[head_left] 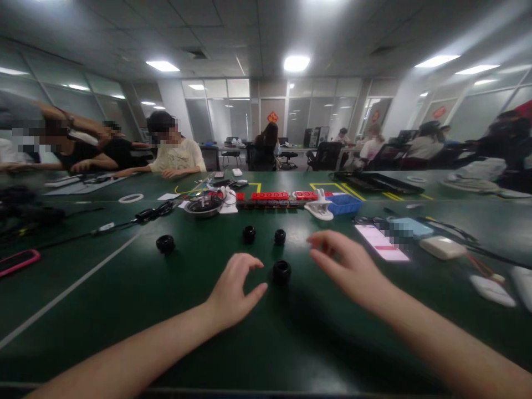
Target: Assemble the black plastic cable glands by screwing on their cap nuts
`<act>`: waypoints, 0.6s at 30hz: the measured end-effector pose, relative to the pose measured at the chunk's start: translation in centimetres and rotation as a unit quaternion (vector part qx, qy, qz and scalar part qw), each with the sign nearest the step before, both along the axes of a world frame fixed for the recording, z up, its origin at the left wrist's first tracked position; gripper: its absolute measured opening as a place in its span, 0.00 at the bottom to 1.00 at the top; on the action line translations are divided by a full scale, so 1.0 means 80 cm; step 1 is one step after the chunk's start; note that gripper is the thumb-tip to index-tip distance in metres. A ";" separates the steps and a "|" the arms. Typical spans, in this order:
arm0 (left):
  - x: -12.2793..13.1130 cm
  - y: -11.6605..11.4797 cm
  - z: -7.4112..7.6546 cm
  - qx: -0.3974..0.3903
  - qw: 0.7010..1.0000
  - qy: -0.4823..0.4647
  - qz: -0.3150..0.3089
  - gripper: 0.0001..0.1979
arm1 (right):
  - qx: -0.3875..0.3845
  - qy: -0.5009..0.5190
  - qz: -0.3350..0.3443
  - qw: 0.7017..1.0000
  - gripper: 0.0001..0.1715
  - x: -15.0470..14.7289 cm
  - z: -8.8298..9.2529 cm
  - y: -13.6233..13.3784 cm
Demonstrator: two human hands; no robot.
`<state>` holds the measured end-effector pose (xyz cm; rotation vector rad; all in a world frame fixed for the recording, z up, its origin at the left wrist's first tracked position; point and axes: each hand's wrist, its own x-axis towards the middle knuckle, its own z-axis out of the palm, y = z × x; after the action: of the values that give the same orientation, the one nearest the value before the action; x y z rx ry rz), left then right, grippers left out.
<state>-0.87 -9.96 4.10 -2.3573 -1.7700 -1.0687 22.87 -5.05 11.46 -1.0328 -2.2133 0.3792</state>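
My left hand [238, 289] hovers over the green table, fingers curved and thumb apart, holding nothing. Just right of its fingertips stands a small black ring-shaped piece [281, 272] with a hole in its top; a gap separates it from the hand. Farther back are two similar black pieces, one on the left [249, 234] and one on the right [280, 237]. Another black piece [165, 244] sits alone farther left. My right hand [347, 263] is raised to the right of the pieces, thumb and fingers apart with nothing between them.
Red power strips [270, 196] run across the table behind the pieces, beside a blue bin [344, 204] and a white stand [320, 208]. At right lie a pink-and-white sheet [381, 243] and a white box [443, 247]. Black cables [153, 211] cross the left side. A person [177, 147] sits opposite.
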 end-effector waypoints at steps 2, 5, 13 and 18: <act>0.002 0.023 -0.007 -0.050 0.998 0.017 -0.044 0.21 | -0.019 -0.076 0.007 0.997 0.14 -0.024 -0.012 0.017; 0.007 0.057 -0.017 -0.107 0.992 0.035 -0.062 0.30 | -0.031 -0.182 0.012 0.983 0.18 -0.054 -0.030 0.036; 0.018 0.096 -0.053 -0.125 0.986 -0.006 -0.107 0.25 | -0.076 -0.223 0.036 0.971 0.07 -0.077 -0.064 0.058; 0.016 0.100 -0.063 -0.140 0.985 -0.028 -0.102 0.23 | -0.092 -0.227 0.092 0.965 0.10 -0.076 -0.066 0.064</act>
<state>0.41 -1.94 -0.95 -2.7501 -1.8389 -0.9715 16.80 0.06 6.20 -1.0982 -2.7393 0.4745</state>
